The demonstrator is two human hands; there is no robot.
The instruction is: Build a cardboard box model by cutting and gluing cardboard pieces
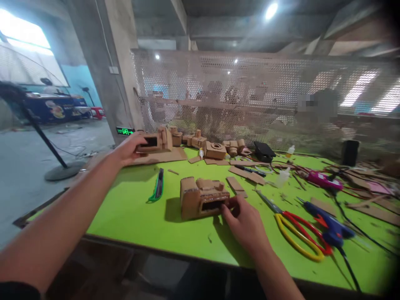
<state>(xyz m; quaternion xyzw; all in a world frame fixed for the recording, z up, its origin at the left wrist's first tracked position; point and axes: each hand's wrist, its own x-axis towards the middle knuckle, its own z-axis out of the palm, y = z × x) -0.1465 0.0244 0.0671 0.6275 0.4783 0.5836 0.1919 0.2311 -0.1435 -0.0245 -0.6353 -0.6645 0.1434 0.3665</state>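
Note:
My left hand (pixel 130 149) reaches to the back left and grips a cardboard camera model (pixel 164 141) with a dark rectangular opening, over a flat cardboard sheet (pixel 171 154). Near the front, another cardboard camera model (pixel 190 200) stands on the green table (pixel 125 216). My right hand (pixel 245 221) pinches its right end, beside a dark opening edged with glossy glue. A green utility knife (pixel 158 186) lies between the two models. To the right of my right hand are scissors (pixel 300 233) with red and yellow handles and a blue glue gun (pixel 328 225).
More cardboard camera models (pixel 215 150) line the table's back edge, before a perforated metal screen (pixel 200 87). Cardboard scraps (pixel 246 175), a black box (pixel 264 151), a clear bottle (pixel 283 178) and a purple power strip (pixel 324 180) with cables crowd the right. A fan stand (pixel 46 141) is at left.

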